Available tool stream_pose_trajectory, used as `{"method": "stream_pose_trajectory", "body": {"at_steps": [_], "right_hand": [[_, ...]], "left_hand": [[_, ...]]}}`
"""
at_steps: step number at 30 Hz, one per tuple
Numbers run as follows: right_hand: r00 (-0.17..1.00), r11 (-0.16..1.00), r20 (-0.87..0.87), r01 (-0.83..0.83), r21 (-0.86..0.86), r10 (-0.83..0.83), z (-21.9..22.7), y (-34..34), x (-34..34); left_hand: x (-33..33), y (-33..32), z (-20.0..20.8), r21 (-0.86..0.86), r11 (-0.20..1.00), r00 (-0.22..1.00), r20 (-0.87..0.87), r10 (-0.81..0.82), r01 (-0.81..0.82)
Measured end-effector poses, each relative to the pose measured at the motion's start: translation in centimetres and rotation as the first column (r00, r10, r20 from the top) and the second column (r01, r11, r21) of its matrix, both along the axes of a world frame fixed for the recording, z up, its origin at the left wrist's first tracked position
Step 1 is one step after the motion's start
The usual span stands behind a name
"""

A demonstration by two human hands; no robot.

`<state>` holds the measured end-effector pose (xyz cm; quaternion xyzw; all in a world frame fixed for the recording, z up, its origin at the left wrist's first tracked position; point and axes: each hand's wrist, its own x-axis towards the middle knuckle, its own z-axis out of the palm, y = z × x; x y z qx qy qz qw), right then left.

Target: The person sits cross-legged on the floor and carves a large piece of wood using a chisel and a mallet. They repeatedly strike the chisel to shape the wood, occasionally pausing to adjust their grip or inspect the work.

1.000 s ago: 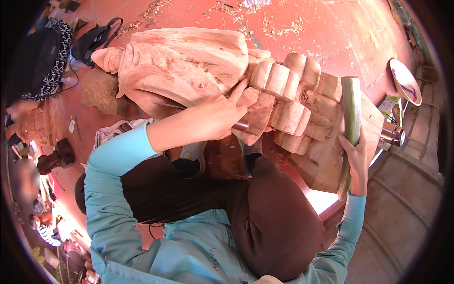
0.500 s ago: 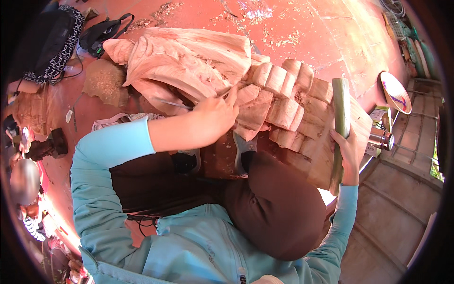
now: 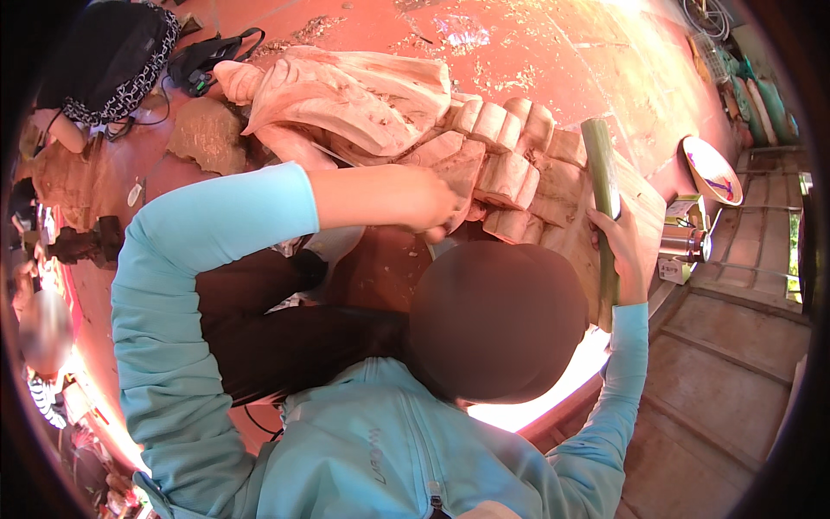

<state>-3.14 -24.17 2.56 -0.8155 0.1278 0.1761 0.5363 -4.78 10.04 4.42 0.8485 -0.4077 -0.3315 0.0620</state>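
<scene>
A large pale wood carving (image 3: 346,99) lies across the view, with draped folds at its left and blocky rounded lobes (image 3: 508,180) toward its right. My left hand (image 3: 432,201) is curled at the near side of its middle; what its fingers hold, if anything, is hidden. A thin metal strip (image 3: 340,159) shows beyond my left forearm, and I cannot tell whether it reaches that hand. Farther right, my right hand (image 3: 624,238) is wrapped round a greenish-brown wooden stick (image 3: 598,164), which stands across the carving's broad, flat right end.
A rough wood block (image 3: 206,136) lies left of the carving. Beyond it are a black bag (image 3: 108,60) and a smaller black pouch (image 3: 207,65). Wood shavings litter the red floor (image 3: 501,65). A metal flask (image 3: 686,243) and a round shallow basket (image 3: 713,170) stand at the right.
My left hand has moved right and nearer to me along the carving. The right hand still grips the stick. The whole view has shifted slightly.
</scene>
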Motion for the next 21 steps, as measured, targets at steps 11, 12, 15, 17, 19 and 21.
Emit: {"method": "stream_pose_trajectory", "body": {"at_steps": [11, 12, 15, 17, 19, 21], "right_hand": [[1.000, 0.999, 0.026, 0.016, -0.032, -0.016, -1.2, 0.4, 0.4], [0.999, 0.999, 0.018, 0.027, -0.042, -0.026, -1.1, 0.2, 0.4], [0.996, 0.990, 0.000, 0.087, -0.114, -0.087, -0.4, 1.2, 0.6], [0.994, 0.983, -0.017, 0.104, -0.149, -0.108, -0.2, 1.9, 0.9], [0.993, 0.970, -0.012, 0.111, -0.218, -0.117, -0.1, 2.9, 2.3], [0.996, 0.956, 0.021, 0.092, -0.277, -0.090, 0.7, 4.4, 4.1]], "left_hand": [[3.3, -8.8, -2.8, -0.866, 0.463, 0.790, 0.149, 0.595, -0.186], [4.3, -9.2, -3.2, -0.896, 0.383, 0.738, 0.099, 0.667, -0.225], [7.6, -9.5, -4.3, -0.924, 0.210, 0.565, -0.009, 0.825, -0.320], [10.3, -9.1, -5.2, -0.913, 0.096, 0.465, -0.109, 0.878, -0.396], [12.5, -9.1, -6.5, -0.904, 0.004, 0.335, -0.154, 0.930, -0.427], [14.0, -9.3, -7.4, -0.885, -0.091, 0.220, -0.211, 0.952, -0.456]]}}
